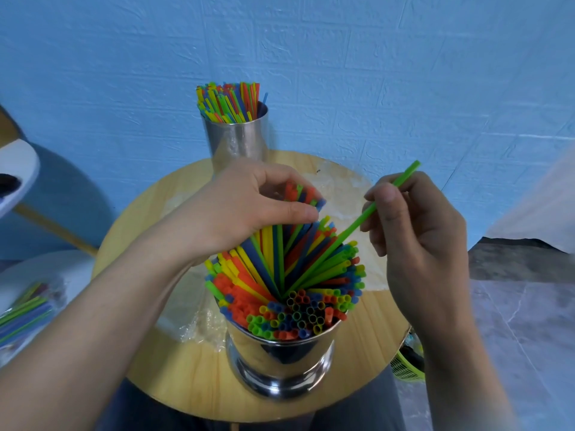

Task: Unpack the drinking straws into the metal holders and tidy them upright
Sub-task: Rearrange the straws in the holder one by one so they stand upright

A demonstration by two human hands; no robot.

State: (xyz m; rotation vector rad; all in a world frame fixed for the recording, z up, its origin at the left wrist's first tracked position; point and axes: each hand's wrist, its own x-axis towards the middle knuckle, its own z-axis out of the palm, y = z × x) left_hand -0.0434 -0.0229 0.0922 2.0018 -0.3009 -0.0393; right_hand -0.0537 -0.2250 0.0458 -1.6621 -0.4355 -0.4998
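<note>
Right hand [417,231] pinches green straw [351,229], its lower end inside holder [280,362].

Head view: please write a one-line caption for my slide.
Left hand grips a straw bunch in the near metal holder; right hand pinches one green straw.

On my feed: bare left hand [249,209] and bare right hand [417,231], nails trimmed short at the fingertips, forearms uncovered from behind the fingers to the frame edge; below the fingers, dark blue-grey trouser cloth [140,412].
</note>
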